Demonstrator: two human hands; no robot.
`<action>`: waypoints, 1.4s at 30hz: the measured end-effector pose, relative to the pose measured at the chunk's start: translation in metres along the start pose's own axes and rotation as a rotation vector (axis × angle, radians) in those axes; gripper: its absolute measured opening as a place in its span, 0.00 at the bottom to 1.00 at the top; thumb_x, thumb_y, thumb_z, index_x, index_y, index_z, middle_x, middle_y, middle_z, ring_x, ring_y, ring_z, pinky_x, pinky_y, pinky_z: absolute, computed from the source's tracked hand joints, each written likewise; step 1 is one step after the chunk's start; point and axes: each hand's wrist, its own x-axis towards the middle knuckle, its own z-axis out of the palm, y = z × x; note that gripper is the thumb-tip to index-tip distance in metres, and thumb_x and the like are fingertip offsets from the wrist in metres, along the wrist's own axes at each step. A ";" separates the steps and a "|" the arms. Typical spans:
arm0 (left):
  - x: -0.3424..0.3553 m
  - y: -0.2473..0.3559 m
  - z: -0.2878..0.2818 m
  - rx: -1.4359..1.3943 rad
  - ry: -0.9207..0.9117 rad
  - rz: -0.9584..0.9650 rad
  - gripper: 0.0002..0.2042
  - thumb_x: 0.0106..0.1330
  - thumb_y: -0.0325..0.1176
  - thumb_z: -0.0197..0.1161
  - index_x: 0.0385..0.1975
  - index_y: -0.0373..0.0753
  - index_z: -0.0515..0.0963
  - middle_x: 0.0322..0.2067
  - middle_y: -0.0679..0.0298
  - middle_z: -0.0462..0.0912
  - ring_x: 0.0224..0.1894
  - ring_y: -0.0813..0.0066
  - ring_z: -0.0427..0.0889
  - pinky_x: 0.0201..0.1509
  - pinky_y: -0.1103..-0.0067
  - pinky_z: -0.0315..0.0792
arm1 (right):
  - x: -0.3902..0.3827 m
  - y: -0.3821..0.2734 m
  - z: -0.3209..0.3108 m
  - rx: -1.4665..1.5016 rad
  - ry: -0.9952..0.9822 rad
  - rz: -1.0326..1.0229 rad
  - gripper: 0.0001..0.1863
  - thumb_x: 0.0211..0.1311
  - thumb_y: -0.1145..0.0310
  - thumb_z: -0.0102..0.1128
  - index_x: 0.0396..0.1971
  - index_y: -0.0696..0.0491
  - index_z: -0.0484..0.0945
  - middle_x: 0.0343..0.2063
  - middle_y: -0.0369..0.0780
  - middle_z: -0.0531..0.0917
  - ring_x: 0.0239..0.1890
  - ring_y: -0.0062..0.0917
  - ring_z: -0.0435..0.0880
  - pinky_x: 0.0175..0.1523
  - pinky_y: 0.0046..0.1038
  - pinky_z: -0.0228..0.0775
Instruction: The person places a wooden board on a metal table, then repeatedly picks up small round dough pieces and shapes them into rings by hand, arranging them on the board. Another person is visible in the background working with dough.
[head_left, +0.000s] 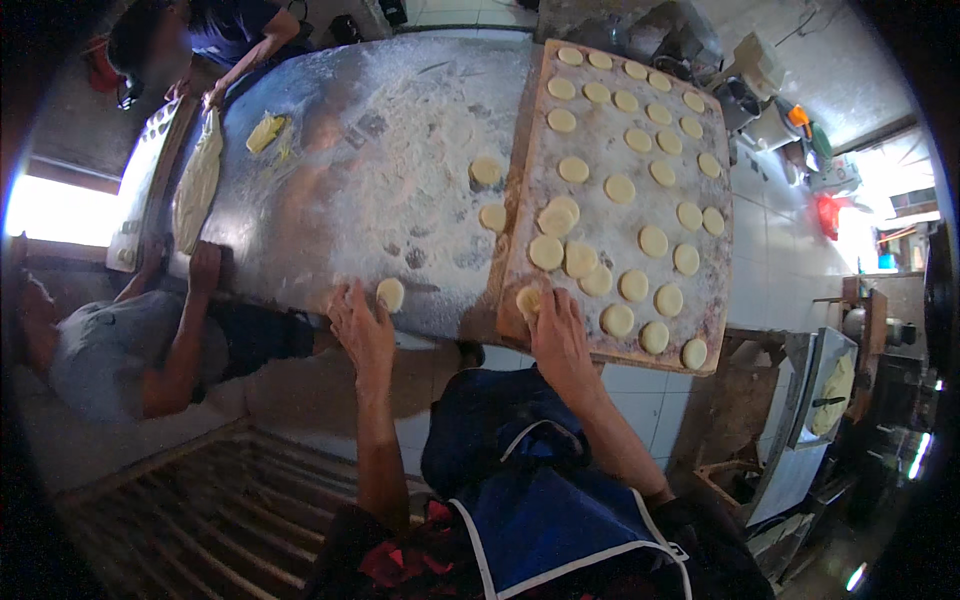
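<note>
My right hand (564,335) is at the near left corner of a floured wooden board (600,130), thumb and fingers on a pale, flat dough round (527,300). Part of that round is hidden by the hand. At the near edge of the metal table (270,240), my left hand (364,328) has its fingers bent and apart, with another dough round (390,294) just beside its thumb side. Several rounds lie on the board, a few overlapping near its left side. Two more, a dough round (485,171) and a lower one (492,217), are by the board's left edge.
Loose flour (420,150) covers the middle of the table. A long dough strip (198,185) and a yellow lump (266,132) lie toward the left. Co-workers stand at the left: one in a grey shirt (125,345), another in dark clothing (235,30). A slatted rack (200,510) is at lower left.
</note>
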 end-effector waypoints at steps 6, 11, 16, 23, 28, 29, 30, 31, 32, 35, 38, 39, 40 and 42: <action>0.030 -0.022 -0.003 -0.597 -0.609 -0.105 0.15 0.59 0.22 0.66 0.43 0.35 0.70 0.44 0.54 0.77 0.47 0.58 0.77 0.50 0.62 0.72 | 0.034 -0.026 -0.005 0.410 -0.292 0.387 0.15 0.49 0.73 0.68 0.36 0.57 0.74 0.44 0.55 0.78 0.47 0.47 0.78 0.50 0.41 0.70; 0.087 -0.004 0.018 -0.885 -0.536 -0.143 0.18 0.58 0.22 0.65 0.48 0.36 0.71 0.40 0.52 0.79 0.45 0.56 0.80 0.49 0.66 0.74 | 0.115 -0.053 0.036 -0.080 -0.049 0.109 0.29 0.51 0.73 0.68 0.54 0.62 0.70 0.45 0.54 0.79 0.50 0.48 0.78 0.55 0.44 0.69; 0.126 0.001 0.027 -0.741 -0.368 0.018 0.18 0.63 0.25 0.59 0.54 0.37 0.70 0.51 0.50 0.74 0.58 0.47 0.68 0.63 0.61 0.62 | 0.236 -0.082 0.117 -0.153 0.248 -0.344 0.37 0.67 0.52 0.53 0.67 0.62 0.58 0.66 0.55 0.62 0.70 0.48 0.57 0.73 0.47 0.46; 0.163 -0.005 0.047 -1.219 -0.338 -0.348 0.17 0.75 0.38 0.50 0.58 0.38 0.69 0.57 0.59 0.74 0.59 0.63 0.73 0.62 0.69 0.67 | 0.260 -0.088 0.154 -0.322 0.041 -0.326 0.41 0.71 0.43 0.41 0.71 0.59 0.49 0.73 0.51 0.47 0.76 0.43 0.39 0.76 0.49 0.30; 0.188 0.054 0.085 -2.109 -0.381 -0.773 0.24 0.75 0.46 0.46 0.64 0.38 0.65 0.62 0.60 0.69 0.65 0.65 0.67 0.67 0.68 0.62 | 0.263 -0.121 0.123 0.617 -0.182 -0.082 0.40 0.74 0.41 0.30 0.74 0.55 0.39 0.75 0.48 0.37 0.77 0.39 0.28 0.77 0.43 0.25; 0.184 0.067 0.090 -2.265 -0.465 -0.937 0.26 0.75 0.48 0.46 0.66 0.38 0.63 0.64 0.60 0.68 0.67 0.65 0.65 0.69 0.68 0.61 | 0.267 -0.124 0.117 0.585 -0.187 -0.072 0.40 0.74 0.41 0.28 0.74 0.54 0.38 0.75 0.47 0.36 0.77 0.39 0.28 0.77 0.43 0.25; 0.179 0.078 0.092 -2.274 -0.465 -0.813 0.26 0.76 0.48 0.45 0.67 0.38 0.62 0.65 0.61 0.66 0.68 0.65 0.64 0.70 0.68 0.60 | 0.269 -0.125 0.111 0.590 -0.160 -0.091 0.40 0.74 0.41 0.26 0.74 0.54 0.37 0.75 0.47 0.36 0.77 0.39 0.27 0.77 0.43 0.25; 0.171 0.088 0.094 -2.279 -0.468 -0.689 0.27 0.76 0.48 0.44 0.68 0.39 0.61 0.66 0.61 0.65 0.69 0.64 0.63 0.71 0.67 0.58 | 0.266 -0.121 0.105 0.568 -0.208 -0.055 0.41 0.74 0.40 0.25 0.74 0.54 0.37 0.75 0.47 0.35 0.77 0.39 0.28 0.77 0.41 0.25; 0.167 0.095 0.094 -2.278 -0.473 -0.570 0.27 0.76 0.48 0.44 0.69 0.39 0.59 0.68 0.61 0.64 0.70 0.64 0.61 0.72 0.67 0.57 | 0.259 -0.116 0.098 0.585 -0.228 -0.039 0.42 0.73 0.39 0.25 0.74 0.54 0.36 0.75 0.47 0.35 0.77 0.39 0.28 0.77 0.40 0.25; 0.187 0.119 0.103 -2.086 -0.459 -0.277 0.27 0.76 0.46 0.43 0.70 0.39 0.57 0.69 0.60 0.61 0.71 0.64 0.60 0.73 0.67 0.54 | 0.207 -0.105 0.078 0.758 -0.186 -0.024 0.40 0.75 0.42 0.25 0.74 0.56 0.37 0.75 0.49 0.35 0.77 0.39 0.31 0.77 0.36 0.26; 0.183 0.152 0.099 -1.655 -0.495 0.017 0.19 0.72 0.39 0.50 0.59 0.38 0.70 0.65 0.57 0.67 0.66 0.62 0.66 0.67 0.66 0.60 | 0.139 -0.067 0.035 0.790 -0.098 0.065 0.33 0.71 0.60 0.47 0.70 0.59 0.52 0.70 0.52 0.54 0.74 0.41 0.50 0.74 0.35 0.44; 0.170 0.161 0.092 -1.398 -0.597 0.116 0.16 0.70 0.37 0.52 0.54 0.37 0.73 0.61 0.56 0.69 0.63 0.59 0.69 0.64 0.65 0.62 | 0.116 -0.043 0.013 0.658 -0.032 0.059 0.31 0.67 0.66 0.54 0.67 0.60 0.58 0.68 0.52 0.61 0.71 0.41 0.57 0.73 0.35 0.50; 0.157 0.170 0.085 -1.139 -0.677 0.239 0.13 0.68 0.34 0.55 0.48 0.37 0.77 0.58 0.55 0.71 0.59 0.57 0.71 0.60 0.64 0.64 | 0.102 -0.028 0.003 0.370 0.261 0.221 0.29 0.56 0.78 0.59 0.60 0.60 0.67 0.57 0.51 0.73 0.60 0.43 0.71 0.65 0.36 0.61; 0.102 0.176 0.062 -0.759 -0.556 0.465 0.10 0.64 0.32 0.58 0.42 0.36 0.78 0.47 0.55 0.76 0.51 0.55 0.74 0.53 0.64 0.67 | 0.079 0.004 -0.010 -0.111 0.507 0.306 0.28 0.54 0.76 0.61 0.58 0.58 0.70 0.47 0.52 0.77 0.50 0.47 0.75 0.59 0.41 0.64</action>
